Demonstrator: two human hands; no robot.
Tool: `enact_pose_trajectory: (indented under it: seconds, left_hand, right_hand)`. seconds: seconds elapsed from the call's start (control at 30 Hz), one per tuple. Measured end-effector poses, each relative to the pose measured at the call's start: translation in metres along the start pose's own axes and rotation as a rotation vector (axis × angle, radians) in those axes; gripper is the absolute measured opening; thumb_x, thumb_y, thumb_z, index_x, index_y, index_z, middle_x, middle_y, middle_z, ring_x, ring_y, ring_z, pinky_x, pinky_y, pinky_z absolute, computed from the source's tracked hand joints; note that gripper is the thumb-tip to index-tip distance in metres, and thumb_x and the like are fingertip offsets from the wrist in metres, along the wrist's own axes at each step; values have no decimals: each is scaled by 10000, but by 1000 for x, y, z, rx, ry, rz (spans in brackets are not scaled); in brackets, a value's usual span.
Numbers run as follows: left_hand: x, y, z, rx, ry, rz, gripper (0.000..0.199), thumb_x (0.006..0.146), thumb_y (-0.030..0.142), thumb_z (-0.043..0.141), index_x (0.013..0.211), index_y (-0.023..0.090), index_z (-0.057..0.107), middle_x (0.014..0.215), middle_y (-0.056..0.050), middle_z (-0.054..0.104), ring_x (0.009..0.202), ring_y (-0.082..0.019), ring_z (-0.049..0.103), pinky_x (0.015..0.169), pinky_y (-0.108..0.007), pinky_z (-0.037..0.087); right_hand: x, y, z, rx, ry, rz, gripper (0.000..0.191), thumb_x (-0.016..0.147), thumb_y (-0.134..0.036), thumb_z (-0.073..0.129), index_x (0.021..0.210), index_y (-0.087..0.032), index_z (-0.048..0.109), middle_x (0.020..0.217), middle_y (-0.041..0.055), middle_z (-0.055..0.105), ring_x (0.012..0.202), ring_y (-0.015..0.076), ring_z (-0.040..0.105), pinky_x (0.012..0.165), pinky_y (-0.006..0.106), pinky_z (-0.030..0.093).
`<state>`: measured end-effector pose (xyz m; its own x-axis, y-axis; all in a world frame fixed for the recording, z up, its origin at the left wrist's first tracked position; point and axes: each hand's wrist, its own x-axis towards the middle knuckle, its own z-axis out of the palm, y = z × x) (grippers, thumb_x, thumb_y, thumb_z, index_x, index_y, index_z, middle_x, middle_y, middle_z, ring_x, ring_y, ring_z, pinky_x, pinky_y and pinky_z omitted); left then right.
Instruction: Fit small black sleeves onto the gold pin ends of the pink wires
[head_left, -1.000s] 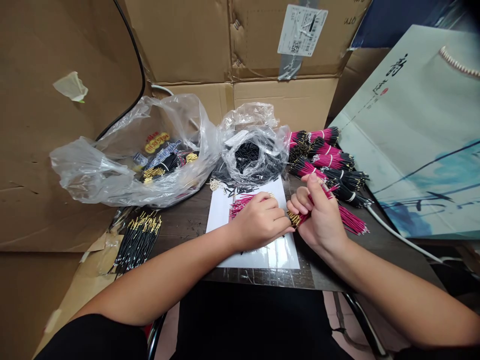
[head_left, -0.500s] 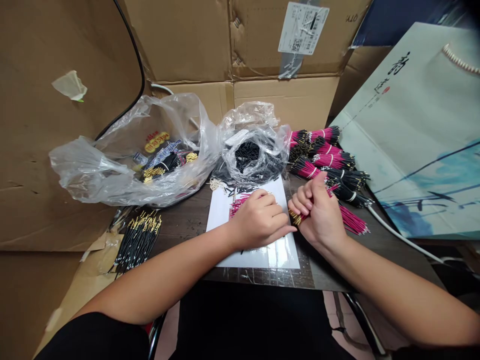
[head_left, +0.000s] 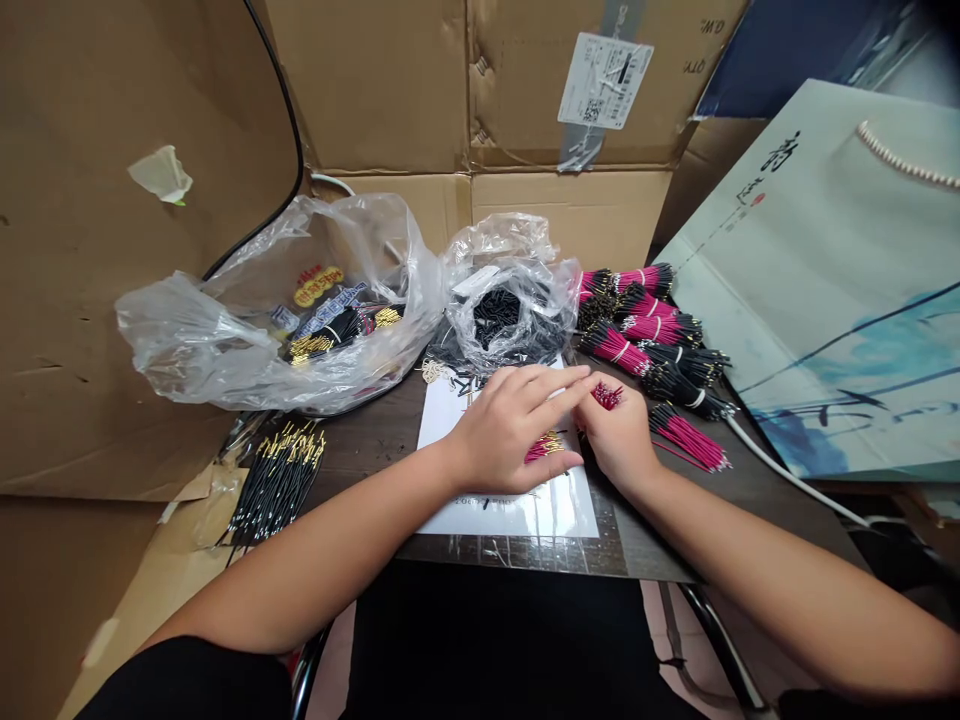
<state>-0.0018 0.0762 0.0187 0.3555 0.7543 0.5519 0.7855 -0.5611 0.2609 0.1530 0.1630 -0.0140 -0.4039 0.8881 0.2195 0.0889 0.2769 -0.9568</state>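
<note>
My right hand (head_left: 619, 430) is closed around a bundle of pink wires (head_left: 606, 396), whose ends show at the top of the fist. My left hand (head_left: 510, 430) is spread over the white sheet (head_left: 450, 515), its fingertips touching the right hand. Beneath its palm lie pink wires with gold tips (head_left: 546, 446). Beyond the hands stands a clear bag of small black pieces (head_left: 496, 316). Loose pink wires (head_left: 694, 440) rest right of my right hand.
Tied pink and black bundles (head_left: 652, 325) are stacked at the back right, beside a pale paper bag (head_left: 847, 300). A large plastic bag (head_left: 202, 340) sits at the left. Black wires with gold tips (head_left: 277, 485) lie below it. Cardboard (head_left: 375, 90) walls the back.
My left hand has opened from a curled shape and moved up against my right hand. My right hand has turned and shifted slightly left, with the pink wire ends now showing. The view has shifted slightly.
</note>
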Motion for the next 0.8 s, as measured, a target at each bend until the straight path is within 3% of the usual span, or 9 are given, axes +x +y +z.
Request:
enact_pose_trajectory:
  seconds: [0.1, 0.23, 0.8]
  left_hand:
    - [3, 3, 4, 17, -72, 33, 768, 879, 613, 422, 1483, 169, 256, 1508, -118, 352, 1332, -304, 341, 1050, -468, 281]
    - [5, 4, 9, 40, -116, 16, 760, 885, 618, 399, 1482, 169, 260, 1524, -102, 324, 1371, -317, 285, 1067, -496, 231]
    - [8, 2, 12, -61, -88, -31, 706, 895, 550, 443, 1477, 196, 262, 1480, -100, 403, 1362, -296, 318, 1069, -497, 243]
  right_hand:
    - [-1, 0, 1, 7, 6, -2, 164, 840, -279, 563, 714, -175, 565, 672, -25, 575, 626, 104, 492, 585, 233, 402]
    - [-1, 0, 2, -37, -6, 22, 62, 781, -199, 568, 740, -165, 600, 708, -8, 627, 662, 124, 535, 614, 250, 437]
    - [2, 3, 4, -119, -97, 68, 76, 698, -197, 559, 637, -152, 561, 577, -29, 530, 565, 103, 438, 520, 238, 360]
